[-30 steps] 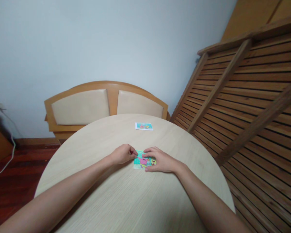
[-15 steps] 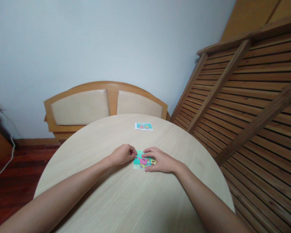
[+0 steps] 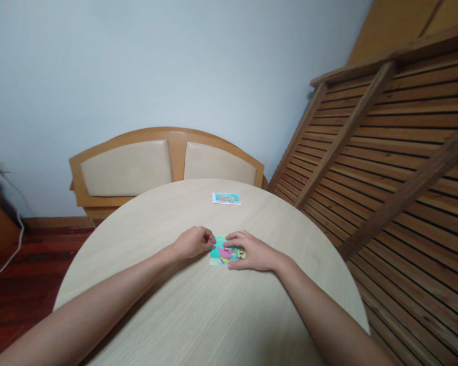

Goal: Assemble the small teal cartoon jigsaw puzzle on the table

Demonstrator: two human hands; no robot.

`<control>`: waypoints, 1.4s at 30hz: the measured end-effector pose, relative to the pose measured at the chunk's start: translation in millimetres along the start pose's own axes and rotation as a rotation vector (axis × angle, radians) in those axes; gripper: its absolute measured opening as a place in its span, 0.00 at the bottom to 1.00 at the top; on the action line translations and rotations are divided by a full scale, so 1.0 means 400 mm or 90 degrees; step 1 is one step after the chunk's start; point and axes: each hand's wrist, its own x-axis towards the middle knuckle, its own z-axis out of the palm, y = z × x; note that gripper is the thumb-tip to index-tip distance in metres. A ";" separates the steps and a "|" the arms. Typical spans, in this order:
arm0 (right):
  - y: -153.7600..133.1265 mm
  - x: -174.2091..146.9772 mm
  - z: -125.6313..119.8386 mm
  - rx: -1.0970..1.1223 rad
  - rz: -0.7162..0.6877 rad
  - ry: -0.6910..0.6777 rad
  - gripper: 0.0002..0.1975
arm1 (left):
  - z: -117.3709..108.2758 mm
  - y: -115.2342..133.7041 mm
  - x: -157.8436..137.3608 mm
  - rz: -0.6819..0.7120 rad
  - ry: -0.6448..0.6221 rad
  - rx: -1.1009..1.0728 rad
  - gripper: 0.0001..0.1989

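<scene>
A small cartoon picture (image 3: 225,255), teal with a pink starfish figure and a yellow figure, lies flat on the round table (image 3: 168,310). Whether it is one sheet or joined pieces is too small to tell. At its upper left edge my left hand (image 3: 194,242) is closed, thumb and fingertips pinched together against the border. My right hand (image 3: 254,252) spans the picture from the right, fingers on the top edge and thumb at the bottom edge, gripping it in place. The palm hides part of the right end.
Farther back on the table lies a white-bordered card (image 3: 226,199) with a similar cartoon. Behind the table stands a wooden headboard (image 3: 178,152) with cream panels. A slatted wooden frame (image 3: 366,147) leans along the right side. A white cable (image 3: 21,239) hangs at the left.
</scene>
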 end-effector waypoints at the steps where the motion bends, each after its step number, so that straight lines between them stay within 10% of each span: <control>1: 0.000 0.000 0.000 0.000 -0.001 0.000 0.31 | 0.001 -0.002 0.001 0.001 0.001 0.000 0.11; 8: 0.002 0.003 -0.002 -0.002 -0.006 -0.009 0.31 | -0.010 0.009 -0.002 0.004 0.021 0.050 0.11; 18: 0.022 0.003 0.018 -0.064 0.068 -0.007 0.42 | 0.036 0.012 -0.012 0.241 0.009 0.127 0.30; 42: 0.084 -0.026 0.007 -0.155 0.417 -0.105 0.34 | 0.058 0.018 -0.008 0.128 -0.071 0.198 0.33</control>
